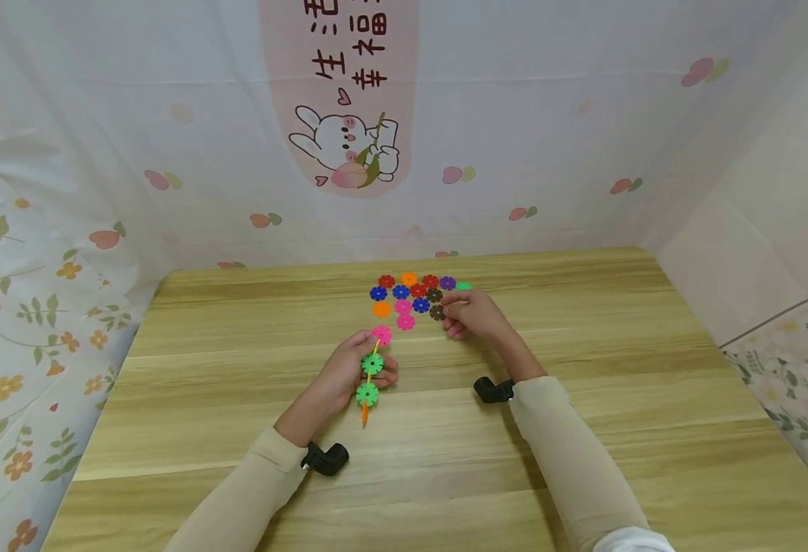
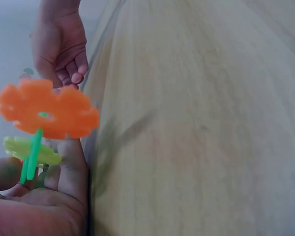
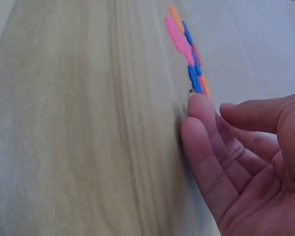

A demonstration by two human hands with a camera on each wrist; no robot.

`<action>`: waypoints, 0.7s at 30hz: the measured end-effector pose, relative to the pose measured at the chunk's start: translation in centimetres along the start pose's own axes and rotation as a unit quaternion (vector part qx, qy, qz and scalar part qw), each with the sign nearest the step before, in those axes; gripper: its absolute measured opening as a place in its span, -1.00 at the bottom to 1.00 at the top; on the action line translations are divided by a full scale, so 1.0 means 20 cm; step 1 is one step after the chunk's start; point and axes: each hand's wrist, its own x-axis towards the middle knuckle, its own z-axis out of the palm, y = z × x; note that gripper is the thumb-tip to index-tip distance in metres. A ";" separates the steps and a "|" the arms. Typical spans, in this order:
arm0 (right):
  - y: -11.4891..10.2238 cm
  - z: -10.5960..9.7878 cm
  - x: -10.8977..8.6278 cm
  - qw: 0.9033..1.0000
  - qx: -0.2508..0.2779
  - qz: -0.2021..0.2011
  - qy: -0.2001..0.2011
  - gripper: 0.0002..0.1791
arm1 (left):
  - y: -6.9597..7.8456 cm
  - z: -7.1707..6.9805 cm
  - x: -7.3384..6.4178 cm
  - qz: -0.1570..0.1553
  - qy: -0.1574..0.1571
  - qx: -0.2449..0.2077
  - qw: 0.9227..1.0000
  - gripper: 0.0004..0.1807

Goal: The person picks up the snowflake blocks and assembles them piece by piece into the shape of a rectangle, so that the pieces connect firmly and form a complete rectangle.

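Note:
My left hand (image 1: 343, 374) grips a chain of slotted flower-shaped plastic discs (image 1: 372, 363). The chain runs from a pink disc (image 1: 382, 335) near the thumb, past green discs and edge-on yellow ones, to an orange piece (image 1: 365, 414) at the near end. Up close in the left wrist view, that orange disc (image 2: 49, 110) faces the camera. My right hand (image 1: 474, 314) is over the right side of the loose discs, its fingertips right at a brown disc (image 1: 436, 313). Thumb and fingers stand apart in the right wrist view, with nothing visible between them.
Loose discs in red, orange, blue, purple and pink lie around a blue disc (image 1: 401, 292) toward the back of the wooden table (image 1: 238, 330). A green disc (image 1: 464, 286) is partly behind my right hand. A printed white curtain (image 1: 514, 138) hangs behind the table.

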 end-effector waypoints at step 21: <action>-0.01 0.07 0.04 0.991 -0.128 0.019 0.029 -0.59 | -0.01 -0.04 0.01 -0.008 -0.026 -0.009 1.000 -0.66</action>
